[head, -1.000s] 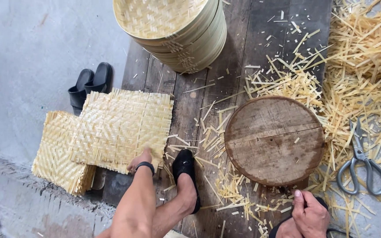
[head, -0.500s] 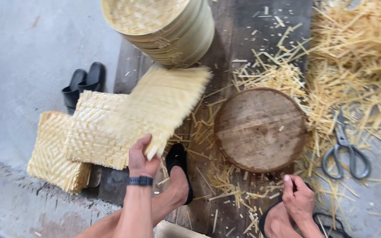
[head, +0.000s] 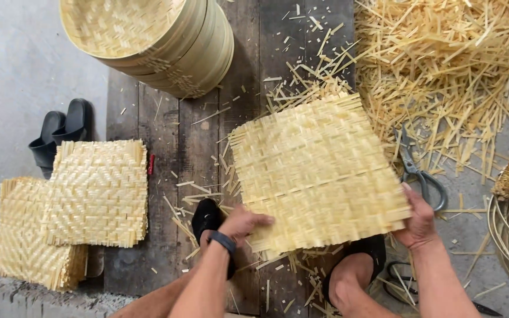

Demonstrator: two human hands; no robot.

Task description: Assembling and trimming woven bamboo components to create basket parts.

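— At centre frame: woven mat (head: 319, 176) lying flat, held at both lower corners.
— Grips?
— Left hand (head: 244, 224) clamped on lower left edge, wristband (head: 222, 241) on. Right hand (head: 416, 221) closed on lower right corner.
— Nearby?
— Scissors (head: 420, 176) just beside right hand, under strip pile (head: 455, 65) at upper right. Mat stacks (head: 72, 206) at left, black sandals (head: 60, 132) above them. Round baskets (head: 154, 41) at top. Plank floor (head: 178, 135) strewn with offcuts.
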